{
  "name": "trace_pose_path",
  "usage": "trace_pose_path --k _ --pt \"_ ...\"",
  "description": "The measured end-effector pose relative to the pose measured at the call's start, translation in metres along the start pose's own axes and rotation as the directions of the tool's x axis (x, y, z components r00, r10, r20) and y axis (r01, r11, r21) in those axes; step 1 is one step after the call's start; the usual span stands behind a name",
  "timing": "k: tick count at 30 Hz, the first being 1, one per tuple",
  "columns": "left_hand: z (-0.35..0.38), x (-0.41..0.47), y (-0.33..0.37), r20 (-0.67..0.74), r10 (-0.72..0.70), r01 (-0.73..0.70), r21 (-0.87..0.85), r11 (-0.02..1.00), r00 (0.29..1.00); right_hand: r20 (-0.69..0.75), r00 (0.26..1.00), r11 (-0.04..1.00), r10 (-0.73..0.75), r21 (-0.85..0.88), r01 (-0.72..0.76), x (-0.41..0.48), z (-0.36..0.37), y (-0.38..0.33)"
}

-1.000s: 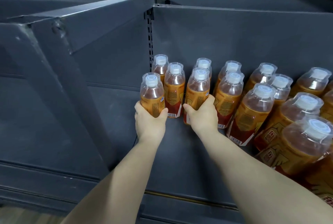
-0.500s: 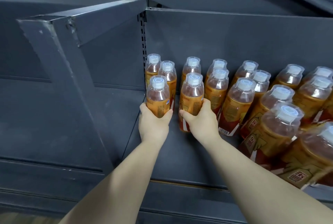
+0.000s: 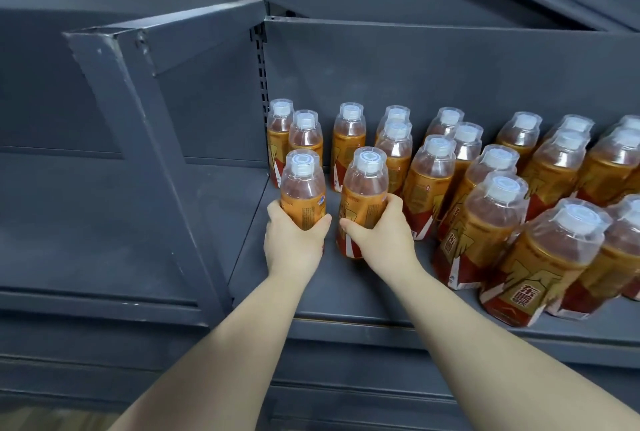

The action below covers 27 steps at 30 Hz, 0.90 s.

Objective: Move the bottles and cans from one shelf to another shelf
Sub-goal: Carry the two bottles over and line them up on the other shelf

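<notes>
Looks like a shop, retail aisle. Dark grey steel display shelf (image 3: pixel 346 295) with a flat back panel (image 3: pixel 433 67), a slotted upright (image 3: pixel 264 84) and an angled side bracket (image 3: pixel 138 125). Stock is identical orange-labelled drink bottles (image 3: pixel 429 181) with white caps, lined up several rows deep like merchandise.

Well to the right of my right hand (image 3: pixel 384 240), the nearest bottle (image 3: pixel 540 268) has bold dark Chinese characters low on its orange-and-red label. I read them as 东鹏, though the wide lens bends them. The neighbouring bottle (image 3: pixel 478 222), closer to that hand, carries similar characters, too skewed to read. The left-hand bottle (image 3: pixel 303 195), gripped by my left hand (image 3: pixel 294 247), bears a block of fine print, too small to read. The right-hand bottle (image 3: pixel 363 195) shows only tiny, unreadable print.
</notes>
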<state>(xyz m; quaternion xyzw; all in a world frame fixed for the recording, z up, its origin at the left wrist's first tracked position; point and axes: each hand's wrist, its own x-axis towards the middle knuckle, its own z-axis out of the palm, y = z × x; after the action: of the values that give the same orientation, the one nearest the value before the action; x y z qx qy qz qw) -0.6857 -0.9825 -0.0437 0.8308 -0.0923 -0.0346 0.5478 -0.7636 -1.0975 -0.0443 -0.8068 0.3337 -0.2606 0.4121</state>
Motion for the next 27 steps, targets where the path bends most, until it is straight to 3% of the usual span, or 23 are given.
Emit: trace_pose_path --k 13,27 --pt "-0.020 -0.046 0.010 0.003 0.044 -0.044 0.037 0.998 0.999 0.093 0.994 0.998 -0.064 -0.013 0.066 -0.025 -0.024 0.001" --pt "-0.093 -0.126 -0.009 0.092 0.114 -0.116 0.014 0.993 0.989 0.026 0.998 0.998 -0.055 0.013 0.055 -0.132 -0.037 -0.021"
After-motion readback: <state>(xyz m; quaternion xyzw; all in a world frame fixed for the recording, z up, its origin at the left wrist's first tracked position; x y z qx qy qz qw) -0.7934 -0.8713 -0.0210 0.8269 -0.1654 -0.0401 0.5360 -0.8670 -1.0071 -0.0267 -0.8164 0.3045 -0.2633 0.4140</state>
